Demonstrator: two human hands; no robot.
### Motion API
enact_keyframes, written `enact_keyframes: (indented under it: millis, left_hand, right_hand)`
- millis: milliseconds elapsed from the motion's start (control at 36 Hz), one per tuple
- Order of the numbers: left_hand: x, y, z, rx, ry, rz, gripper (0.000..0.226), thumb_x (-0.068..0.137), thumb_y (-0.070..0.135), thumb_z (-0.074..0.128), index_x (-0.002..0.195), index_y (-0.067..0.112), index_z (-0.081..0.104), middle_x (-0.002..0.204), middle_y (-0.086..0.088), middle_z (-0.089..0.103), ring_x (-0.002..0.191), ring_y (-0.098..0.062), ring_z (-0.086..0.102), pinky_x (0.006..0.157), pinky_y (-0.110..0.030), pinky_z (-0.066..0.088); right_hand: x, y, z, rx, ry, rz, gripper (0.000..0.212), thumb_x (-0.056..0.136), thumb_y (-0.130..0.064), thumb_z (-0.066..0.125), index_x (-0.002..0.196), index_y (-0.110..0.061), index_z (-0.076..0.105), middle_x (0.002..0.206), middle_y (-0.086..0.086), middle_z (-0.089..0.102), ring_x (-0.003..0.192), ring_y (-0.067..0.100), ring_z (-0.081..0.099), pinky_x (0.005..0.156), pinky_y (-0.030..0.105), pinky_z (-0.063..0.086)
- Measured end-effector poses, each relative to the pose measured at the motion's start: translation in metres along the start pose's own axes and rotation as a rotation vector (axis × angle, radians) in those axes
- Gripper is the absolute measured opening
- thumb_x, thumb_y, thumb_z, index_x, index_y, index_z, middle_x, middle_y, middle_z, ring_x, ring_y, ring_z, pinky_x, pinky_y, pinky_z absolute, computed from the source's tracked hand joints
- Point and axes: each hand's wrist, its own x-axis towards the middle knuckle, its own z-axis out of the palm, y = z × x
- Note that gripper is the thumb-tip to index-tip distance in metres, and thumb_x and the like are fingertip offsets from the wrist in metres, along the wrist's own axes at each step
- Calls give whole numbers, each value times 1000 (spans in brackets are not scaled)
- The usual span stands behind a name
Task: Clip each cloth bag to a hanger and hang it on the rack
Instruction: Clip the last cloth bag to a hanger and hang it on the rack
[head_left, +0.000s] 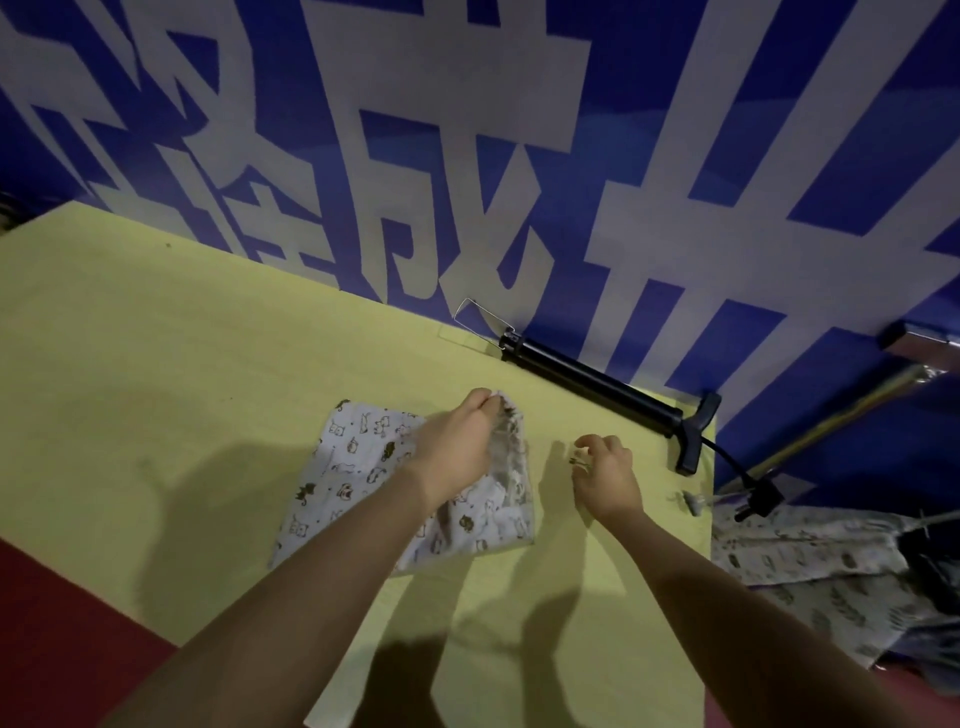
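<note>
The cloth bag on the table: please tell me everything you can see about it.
The cloth bag is pale, thin fabric printed with small dark cartoon animals. It lies mostly flat on the yellow table, slightly wrinkled. The left hand pinches its far right corner, lifting it a little. The forearm covers part of it.

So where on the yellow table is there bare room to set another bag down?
Left of the cloth bag the yellow table lies bare up to the blue wall. It is crowded on the right, between the right hand and the black pump.

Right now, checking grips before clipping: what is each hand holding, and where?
Left hand pinches the cloth bag at its top corner. Right hand pinches something small; too blurred to identify.
</note>
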Motion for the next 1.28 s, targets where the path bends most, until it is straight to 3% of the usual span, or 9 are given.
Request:
enact_keyframes:
  millis: [111, 278, 417, 500, 667, 750, 861, 1083, 1278]
  left_hand:
    - [6, 5, 4, -66, -49, 33, 76, 83, -6, 47, 150, 13, 18, 157, 5, 14, 106, -21, 58, 60, -24, 45]
    - [8, 9, 12, -206, -184, 16, 94, 81, 5, 65, 152, 13, 3, 160, 6, 2, 138, -18, 32, 98, -28, 46]
    - [8, 5, 14, -144, -224, 22, 94, 81, 7, 64, 152, 19, 3, 159, 11, 1, 139, -18, 32, 80, -26, 47]
    - [7, 2, 10, -135, -225, -1, 95, 80, 6, 65, 152, 19, 3, 159, 11, 2, 136, -18, 36, 85, -34, 50]
    - [4, 0, 15, -123, -171, -18, 100, 78, -2, 63, 151, 19, -2, 160, 8, -3, 123, -19, 49, 68, -23, 48]
    - [3, -2, 17, -153, -175, -48, 100, 78, -2, 64, 152, 17, -1, 160, 6, -3, 127, -23, 46, 82, -32, 55]
    - [3, -11, 18, -201, -148, -70, 99, 79, 2, 67, 152, 15, 2, 159, 3, 2, 137, -23, 35, 101, -34, 47]
    - [18, -4, 22, -253, -74, -92, 83, 82, 2, 59, 151, 13, 14, 157, 1, 15, 133, -24, 39, 101, -38, 45]
    - [44, 4, 17, -255, -96, -96, 82, 83, 2, 59, 151, 11, 14, 156, 2, 16, 134, -24, 38, 106, -40, 41]
  right_hand:
    - [10, 9, 3, -80, -9, 46, 42, 89, -18, 60, 129, -14, 48, 131, 11, 45, 120, 29, 42, 102, 37, 40]
    - [18, 13, 11, -93, -16, 78, 32, 94, -24, 54, 122, -9, 52, 126, 14, 47, 115, 30, 43, 100, 37, 39]
    - [15, 11, 14, -56, 3, 64, 23, 96, -22, 47, 109, -8, 60, 115, 14, 54, 106, 28, 46, 93, 35, 40]
    - [12, -3, 11, 71, 14, -13, 17, 94, -22, 53, 101, -11, 63, 110, 11, 53, 104, 26, 44, 89, 32, 36]
    - [0, -49, 10, 158, -35, -208, 8, 88, -25, 62, 89, -23, 69, 96, -3, 43, 98, 18, 35, 80, 28, 26]
    - [-6, -61, 17, 134, -60, -224, 11, 88, -28, 61, 91, -27, 72, 96, -4, 45, 98, 18, 36, 80, 29, 25]
    - [-9, -68, 19, 193, -54, -217, 13, 89, -24, 60, 92, -24, 73, 94, -4, 47, 100, 19, 39, 83, 29, 27]
    - [12, -60, 0, 234, 47, -153, 14, 91, -24, 58, 95, -15, 68, 94, 2, 50, 100, 21, 42, 84, 29, 30]
    - [50, -45, -16, 66, 77, -88, 28, 91, -20, 57, 119, -15, 58, 124, 6, 50, 117, 23, 41, 97, 31, 32]
